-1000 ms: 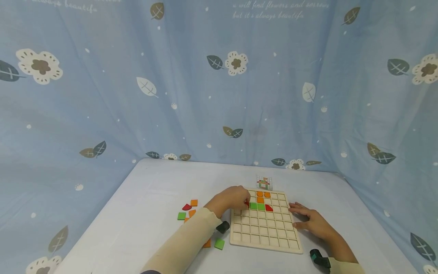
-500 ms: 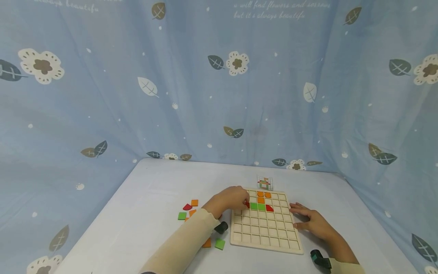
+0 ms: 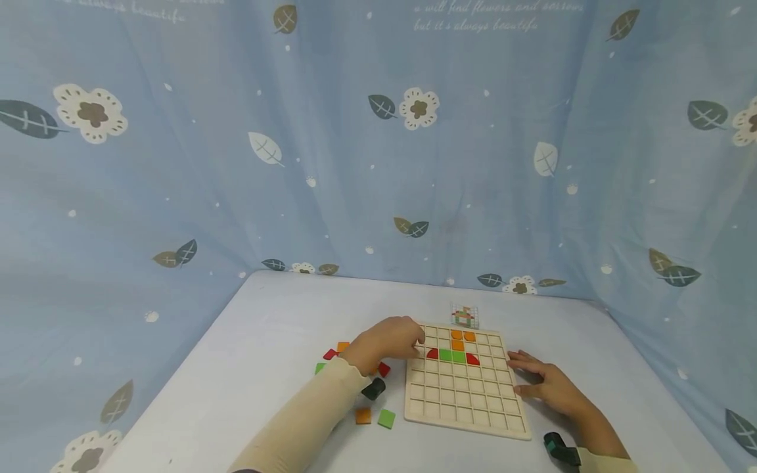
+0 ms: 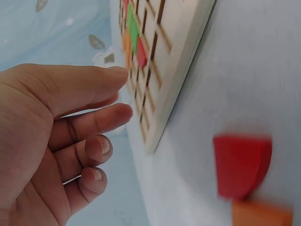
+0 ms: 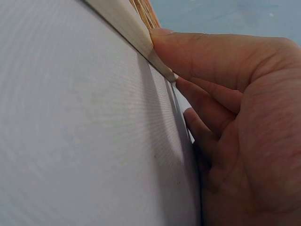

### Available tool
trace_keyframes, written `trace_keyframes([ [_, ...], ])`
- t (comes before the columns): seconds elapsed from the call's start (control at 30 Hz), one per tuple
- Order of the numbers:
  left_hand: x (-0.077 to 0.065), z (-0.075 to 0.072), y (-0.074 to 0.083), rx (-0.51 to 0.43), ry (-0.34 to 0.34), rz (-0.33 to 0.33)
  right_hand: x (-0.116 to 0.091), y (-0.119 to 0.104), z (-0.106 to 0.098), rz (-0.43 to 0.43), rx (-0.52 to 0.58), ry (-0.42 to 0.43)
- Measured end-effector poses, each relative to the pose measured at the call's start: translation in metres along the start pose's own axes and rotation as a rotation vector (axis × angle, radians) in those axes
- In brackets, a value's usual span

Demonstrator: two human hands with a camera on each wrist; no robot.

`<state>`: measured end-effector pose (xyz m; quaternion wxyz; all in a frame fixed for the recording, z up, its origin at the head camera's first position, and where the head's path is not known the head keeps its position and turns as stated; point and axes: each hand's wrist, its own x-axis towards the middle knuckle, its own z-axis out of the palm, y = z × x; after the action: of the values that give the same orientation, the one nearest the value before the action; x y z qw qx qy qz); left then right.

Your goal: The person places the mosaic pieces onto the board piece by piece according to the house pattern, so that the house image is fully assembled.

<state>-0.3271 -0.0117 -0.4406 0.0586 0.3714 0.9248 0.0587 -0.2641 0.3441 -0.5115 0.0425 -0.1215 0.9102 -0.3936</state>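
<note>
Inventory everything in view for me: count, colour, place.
Curtain: one, patterned blue, background.
Table: one, white, foreground.
Board: one, pale wood, on the table.
Orange pieces: three, orange, board's far side.
Green squares: two, green, on the board.
Red pieces: two, red, flanking the green squares.
Pattern card: one, multicoloured, beyond the board.
Loose pieces: at least six, orange, green, red, left of board.
Sleeves: two, cream, lower frame.
Wrist devices: two, black, by the sleeves.
Left hand: one, over board's left edge.
Right hand: one, touching board's right edge.
</note>
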Motion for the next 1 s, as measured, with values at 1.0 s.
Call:
trace_keyframes([
  [1.0, -0.042, 0.006, -0.016, -0.034, -0.146, -0.172, 0.001, 0.007, 0.001, -0.034, 0.017, 0.013],
])
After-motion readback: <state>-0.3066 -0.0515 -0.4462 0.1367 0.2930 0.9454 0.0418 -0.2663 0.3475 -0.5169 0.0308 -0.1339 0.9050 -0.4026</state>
